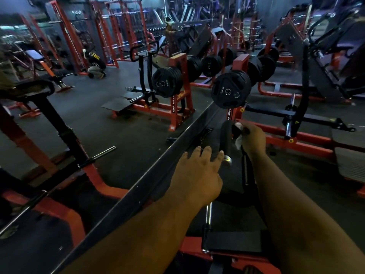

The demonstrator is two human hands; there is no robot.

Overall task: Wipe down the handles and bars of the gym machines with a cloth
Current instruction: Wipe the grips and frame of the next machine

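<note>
Head cam is showing the left hand (199, 175) reaching out nearest, fingers loose and gripping nothing, fingertips touching the chrome-capped end of the black foam-covered handle (225, 138). Just past it, the right hand (251, 137) is clutching a small white cloth (239, 140) against that handle. Black 15 kg weight plates (230, 89) are hanging behind.

A black padded handle (225, 136) is seen near the middle of the view, standing roughly upright and tipped slightly, with a shiny metal end cap at its lower end. It belongs to a red-framed machine (296, 143) loaded with black weight plates (230, 89), one marked 15 KG. A white cloth (239, 139) is bunched just to the right of the handle, partly hidden, with a crumpled edge hanging down and another bit showing higher up.
</note>
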